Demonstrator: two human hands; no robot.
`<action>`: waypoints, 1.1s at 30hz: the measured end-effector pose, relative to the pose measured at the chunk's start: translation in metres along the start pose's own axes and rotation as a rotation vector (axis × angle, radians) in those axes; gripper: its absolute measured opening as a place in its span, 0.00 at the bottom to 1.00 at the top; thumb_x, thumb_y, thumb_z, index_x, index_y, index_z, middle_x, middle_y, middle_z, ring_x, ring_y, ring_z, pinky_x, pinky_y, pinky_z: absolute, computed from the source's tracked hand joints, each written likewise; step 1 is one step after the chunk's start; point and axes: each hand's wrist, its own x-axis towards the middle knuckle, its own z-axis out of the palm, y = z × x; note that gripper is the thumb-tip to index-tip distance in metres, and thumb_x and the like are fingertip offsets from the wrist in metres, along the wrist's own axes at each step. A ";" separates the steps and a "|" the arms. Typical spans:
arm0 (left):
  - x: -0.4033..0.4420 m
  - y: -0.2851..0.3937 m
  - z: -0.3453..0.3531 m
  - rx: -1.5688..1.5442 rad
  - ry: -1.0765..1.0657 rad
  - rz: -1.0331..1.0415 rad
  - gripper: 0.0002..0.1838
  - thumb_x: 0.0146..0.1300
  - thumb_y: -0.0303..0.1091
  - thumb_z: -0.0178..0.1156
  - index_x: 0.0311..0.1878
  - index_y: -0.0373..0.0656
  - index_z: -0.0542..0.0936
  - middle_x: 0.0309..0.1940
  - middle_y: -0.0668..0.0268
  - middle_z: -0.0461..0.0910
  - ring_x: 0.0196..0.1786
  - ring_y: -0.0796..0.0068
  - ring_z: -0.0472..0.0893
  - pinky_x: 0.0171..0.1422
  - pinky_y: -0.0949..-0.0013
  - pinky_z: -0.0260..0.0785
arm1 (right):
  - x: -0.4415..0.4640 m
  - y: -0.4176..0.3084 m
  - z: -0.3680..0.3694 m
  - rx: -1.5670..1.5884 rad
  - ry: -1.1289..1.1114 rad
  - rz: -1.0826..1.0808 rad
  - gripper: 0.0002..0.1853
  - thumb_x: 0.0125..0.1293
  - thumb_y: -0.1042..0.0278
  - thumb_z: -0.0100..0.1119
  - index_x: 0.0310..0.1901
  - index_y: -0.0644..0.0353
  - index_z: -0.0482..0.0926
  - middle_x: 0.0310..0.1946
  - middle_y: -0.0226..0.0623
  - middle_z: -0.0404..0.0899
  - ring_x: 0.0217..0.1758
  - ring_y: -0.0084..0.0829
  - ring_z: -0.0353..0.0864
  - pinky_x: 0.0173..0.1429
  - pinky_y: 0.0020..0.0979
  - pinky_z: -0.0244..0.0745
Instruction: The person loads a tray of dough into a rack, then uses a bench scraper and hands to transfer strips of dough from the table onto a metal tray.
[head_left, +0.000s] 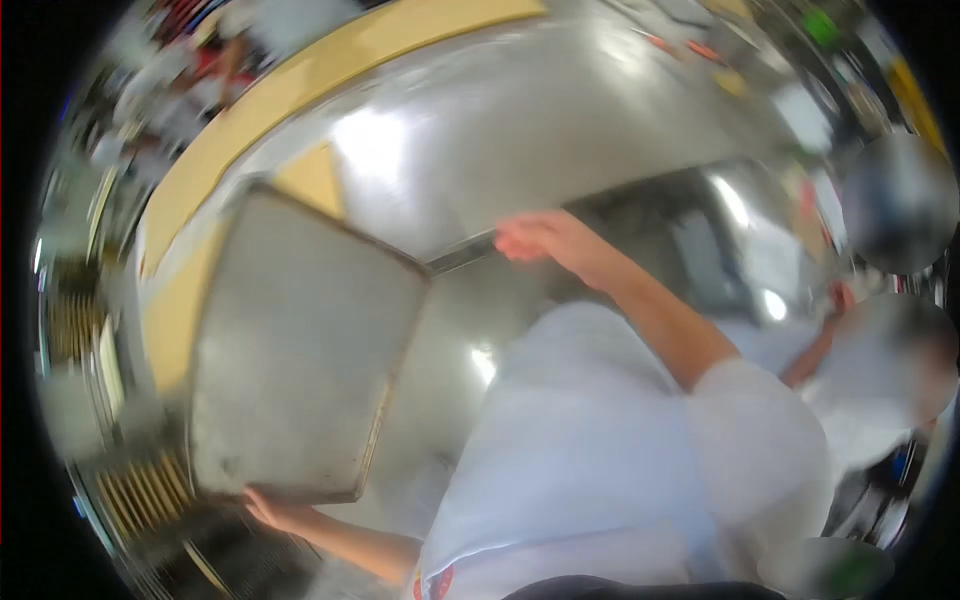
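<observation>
Tray (305, 330), apparently sheet metal, is seen at the left, overlapping the desk (450, 140) in view; whether it is supported there cannot be told. Stiffness, moderate weight and a smooth, slippery face are expected; opposite rims are judged the best hold. Its near rim is gripped by the left hand (278, 514). The right hand (537, 238) is held apart, loosely curled, apparently empty. Yellow board (325, 72) is noted beyond.

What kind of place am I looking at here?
Probably a commercial kitchen or bakery, judging by the big metal tray in the left hand, the broad shiny metal worktop and the wearer's white clothing.
</observation>
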 end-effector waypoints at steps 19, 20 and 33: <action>-0.209 -0.243 0.405 -0.176 -0.566 -0.555 0.19 0.74 0.42 0.63 0.59 0.40 0.79 0.52 0.64 0.84 0.50 0.68 0.83 0.53 0.66 0.78 | 0.025 0.075 -0.451 -0.794 1.004 -0.135 0.17 0.70 0.58 0.61 0.53 0.59 0.86 0.44 0.42 0.89 0.45 0.42 0.88 0.50 0.42 0.80; -0.210 -0.247 0.412 -0.195 -0.500 -0.688 0.19 0.74 0.41 0.63 0.60 0.38 0.77 0.54 0.63 0.82 0.52 0.68 0.82 0.56 0.66 0.76 | 0.036 0.073 -0.484 -0.846 1.003 -0.064 0.18 0.68 0.58 0.61 0.53 0.60 0.86 0.46 0.44 0.89 0.48 0.45 0.87 0.54 0.44 0.80; -0.204 -0.263 0.441 0.313 -0.303 -0.947 0.18 0.79 0.48 0.52 0.52 0.42 0.78 0.48 0.60 0.85 0.49 0.65 0.86 0.48 0.62 0.82 | 0.068 0.191 -0.739 -1.480 1.082 0.206 0.34 0.81 0.45 0.47 0.81 0.51 0.60 0.78 0.53 0.63 0.80 0.60 0.60 0.81 0.59 0.51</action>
